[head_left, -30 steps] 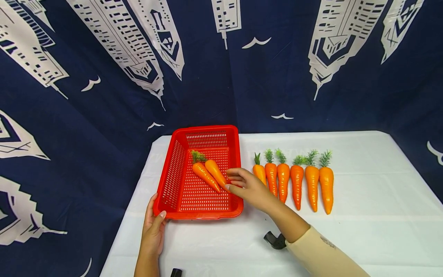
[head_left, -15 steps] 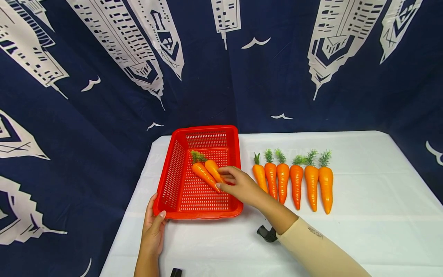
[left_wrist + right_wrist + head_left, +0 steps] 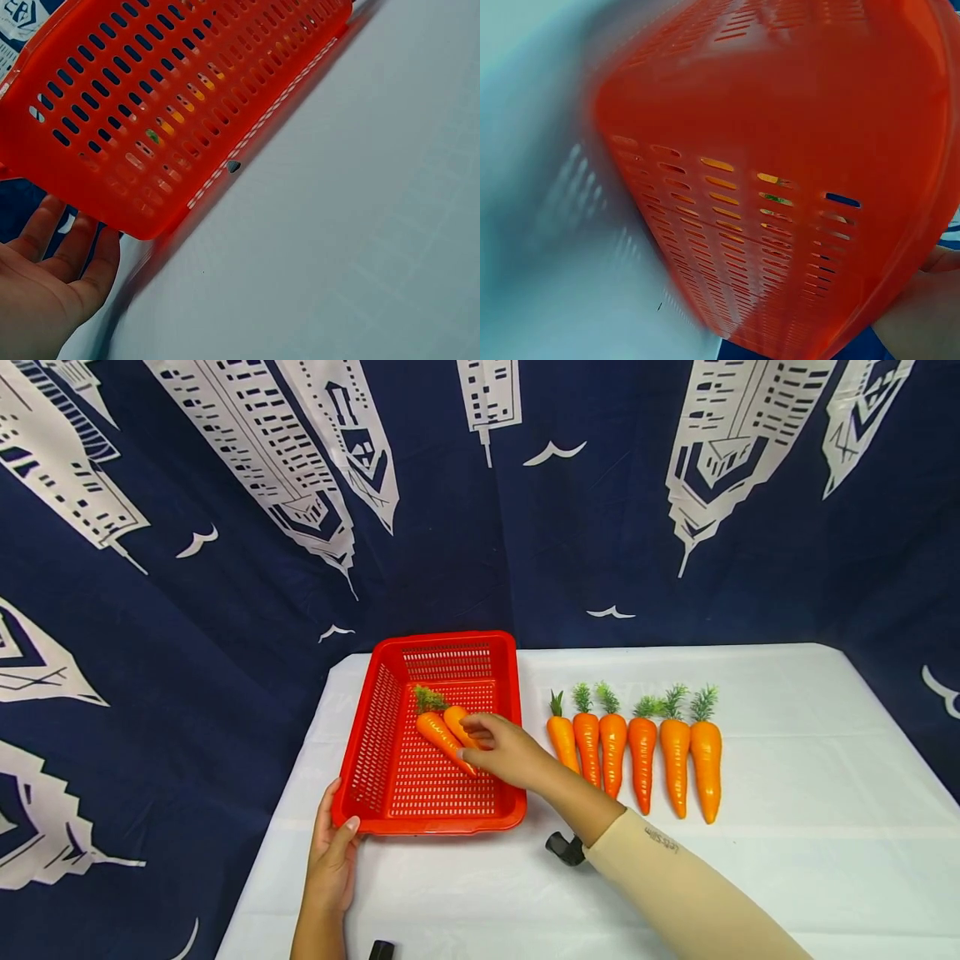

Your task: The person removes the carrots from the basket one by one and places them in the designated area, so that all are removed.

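Note:
In the head view a red plastic basket (image 3: 442, 825) with slotted walls stands at the table's left. My left hand (image 3: 333, 852) grips its near left corner, thumb on top of the rim; in the left wrist view several fingers (image 3: 97, 270) reach under that rim. Inside the basket lie two carrots with green tops, a left carrot (image 3: 438, 735) and a right carrot (image 3: 454, 717). Over them my right hand (image 3: 510, 752) reaches in, thumb and fingers apart, covering the lower part of the right carrot. The right wrist view shows mostly the basket's wall (image 3: 780, 112).
Right of the basket several carrots (image 3: 643, 764) lie side by side on the white table (image 3: 810, 760), tops away from me. A black curved piece (image 3: 564, 849) shows beside the right forearm, and another black piece (image 3: 382, 950) at the bottom edge. A navy printed curtain (image 3: 450, 568) hangs behind.
My right hand has moved left and slightly up, farther over the two carrots in the basket. The left hand, basket and carrots look unmoved.

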`<state>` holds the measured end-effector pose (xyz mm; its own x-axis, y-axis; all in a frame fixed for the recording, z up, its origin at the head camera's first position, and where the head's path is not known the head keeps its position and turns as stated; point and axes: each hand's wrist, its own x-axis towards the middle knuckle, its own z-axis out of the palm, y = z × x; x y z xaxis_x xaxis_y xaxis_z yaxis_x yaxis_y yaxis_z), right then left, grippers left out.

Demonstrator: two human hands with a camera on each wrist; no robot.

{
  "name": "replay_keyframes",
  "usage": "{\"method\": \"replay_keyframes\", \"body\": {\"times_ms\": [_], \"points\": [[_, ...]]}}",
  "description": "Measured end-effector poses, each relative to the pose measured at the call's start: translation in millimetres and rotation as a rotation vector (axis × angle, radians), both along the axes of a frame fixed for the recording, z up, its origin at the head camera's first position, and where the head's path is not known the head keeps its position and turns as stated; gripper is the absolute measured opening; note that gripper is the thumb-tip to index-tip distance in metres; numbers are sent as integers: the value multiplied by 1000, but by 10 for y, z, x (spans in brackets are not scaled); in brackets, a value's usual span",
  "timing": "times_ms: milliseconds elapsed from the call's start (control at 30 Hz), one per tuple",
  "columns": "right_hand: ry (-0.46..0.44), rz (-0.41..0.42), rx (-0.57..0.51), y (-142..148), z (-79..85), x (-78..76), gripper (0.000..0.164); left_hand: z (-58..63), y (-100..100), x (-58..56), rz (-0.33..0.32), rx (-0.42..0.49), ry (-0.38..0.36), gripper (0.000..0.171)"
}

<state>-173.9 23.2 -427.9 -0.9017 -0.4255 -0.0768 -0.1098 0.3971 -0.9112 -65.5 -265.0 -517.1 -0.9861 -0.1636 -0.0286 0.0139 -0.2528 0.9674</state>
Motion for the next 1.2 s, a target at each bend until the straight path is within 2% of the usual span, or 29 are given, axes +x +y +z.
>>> {"method": "replay_keyframes", "body": {"times_ms": [300, 567, 1200], "points": [[-28, 20, -20, -91, -34, -112, 61, -11, -3, 1, -3, 0, -1, 66], [-26, 38, 39, -147, -32, -190, 66, -13, -8, 2, -6, 0, 21, 65], [-31, 11, 201, -299, -72, -361, 75, -20, -15, 0, -12, -10, 24, 66]]}}
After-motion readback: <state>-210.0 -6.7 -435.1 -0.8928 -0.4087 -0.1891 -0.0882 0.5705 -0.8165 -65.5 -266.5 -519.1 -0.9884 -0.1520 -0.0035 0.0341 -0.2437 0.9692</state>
